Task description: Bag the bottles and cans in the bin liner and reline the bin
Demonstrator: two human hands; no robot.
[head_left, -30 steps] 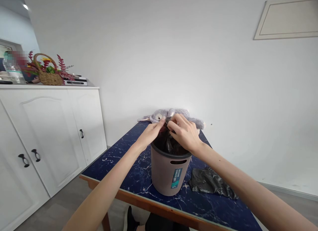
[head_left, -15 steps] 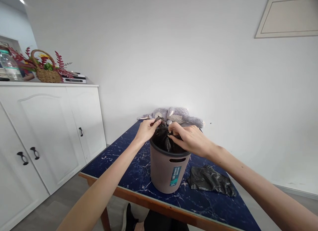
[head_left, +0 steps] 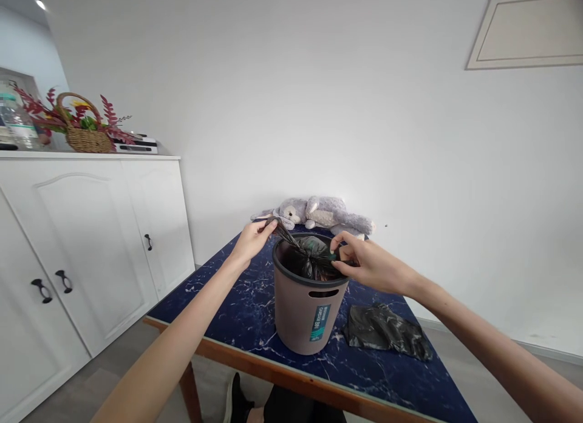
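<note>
A beige-pink trash bin [head_left: 298, 320] with a dark rim and a teal label stands on the blue marbled table [head_left: 241, 317]. Inside it sits a black garbage bag [head_left: 314, 250], gathered into a knot at its middle. My left hand [head_left: 252, 241] pinches one twisted end of the bag, stretched up and left over the rim. My right hand [head_left: 364, 259] is closed on the bag's other end at the right side of the opening. The bag's lower part is hidden by the bin wall.
Another black plastic bag [head_left: 387, 332] lies flat on the table, right of the bin. A grey plush rabbit [head_left: 328, 213] lies at the table's back edge by the wall. White cabinets [head_left: 91, 241] stand at left, topped by a flower basket [head_left: 88, 138] and a plastic bottle [head_left: 20, 125].
My hands have moved apart, the left one leftward and the right one rightward. The bag's ends are pulled out taut, and its knot now shows between them.
</note>
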